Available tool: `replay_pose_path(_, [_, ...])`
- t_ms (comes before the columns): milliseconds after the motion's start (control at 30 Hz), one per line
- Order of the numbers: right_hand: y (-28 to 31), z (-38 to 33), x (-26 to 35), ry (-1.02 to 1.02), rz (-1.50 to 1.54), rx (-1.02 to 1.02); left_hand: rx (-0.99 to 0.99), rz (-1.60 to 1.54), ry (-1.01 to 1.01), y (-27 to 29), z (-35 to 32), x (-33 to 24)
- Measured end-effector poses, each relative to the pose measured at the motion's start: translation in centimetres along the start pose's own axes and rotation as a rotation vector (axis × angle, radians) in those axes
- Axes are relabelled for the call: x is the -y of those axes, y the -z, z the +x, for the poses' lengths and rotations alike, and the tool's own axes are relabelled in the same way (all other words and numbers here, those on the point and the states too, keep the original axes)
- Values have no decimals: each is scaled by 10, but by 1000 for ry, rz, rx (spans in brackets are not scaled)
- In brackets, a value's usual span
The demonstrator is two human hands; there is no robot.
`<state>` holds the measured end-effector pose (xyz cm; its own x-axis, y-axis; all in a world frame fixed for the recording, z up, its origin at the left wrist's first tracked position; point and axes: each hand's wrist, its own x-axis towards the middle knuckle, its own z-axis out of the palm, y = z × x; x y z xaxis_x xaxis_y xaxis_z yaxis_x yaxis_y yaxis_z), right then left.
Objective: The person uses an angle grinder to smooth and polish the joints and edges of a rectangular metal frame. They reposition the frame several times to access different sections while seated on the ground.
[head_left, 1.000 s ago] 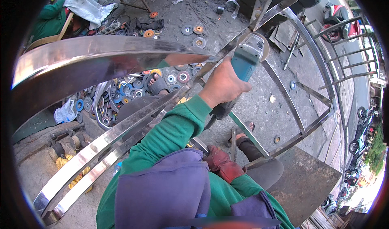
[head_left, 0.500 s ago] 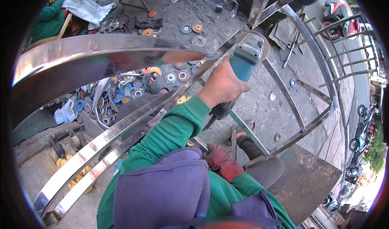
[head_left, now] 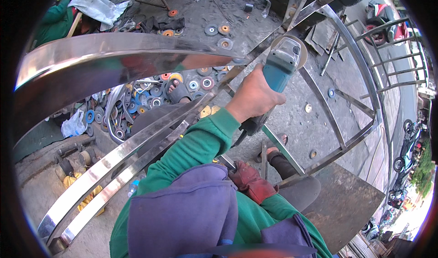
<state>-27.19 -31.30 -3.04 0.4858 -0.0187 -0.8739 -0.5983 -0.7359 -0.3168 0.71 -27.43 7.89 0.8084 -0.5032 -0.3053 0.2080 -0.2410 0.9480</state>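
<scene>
My left hand (head_left: 256,96), bare below a green sleeve, is closed around the body of a teal and black angle grinder (head_left: 279,71). The grinder's pale round disc (head_left: 302,52) shows at its far end, close to a joint of the shiny metal frame (head_left: 321,105). Whether the disc touches the metal is hidden by the grinder head. Nearer my body, my right hand (head_left: 251,181) wears a dark red glove and is curled at the end of a metal bar (head_left: 226,161). Its fingertips are mostly hidden.
Curved polished bars (head_left: 118,162) sweep past on the left, with a broad one (head_left: 127,52) above. Used grinding discs (head_left: 207,82) litter the ground around a sandalled foot (head_left: 178,91). A flat sheet (head_left: 342,208) lies at right. Another person's green sleeve (head_left: 54,18) shows at upper left.
The grinder and my left hand have shifted very slightly to the right. My gloved right hand stays in almost the same place, and both hands keep their grip.
</scene>
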Motion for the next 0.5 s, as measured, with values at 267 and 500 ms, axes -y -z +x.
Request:
replay_pose_path(267, [-4, 1, -2, -3, 15, -22, 4, -27, -18, -2, 1, 3])
replay_pose_path(500, [2, -1, 4, -9, -44, -23, 28, -40, -11, -1, 3, 1])
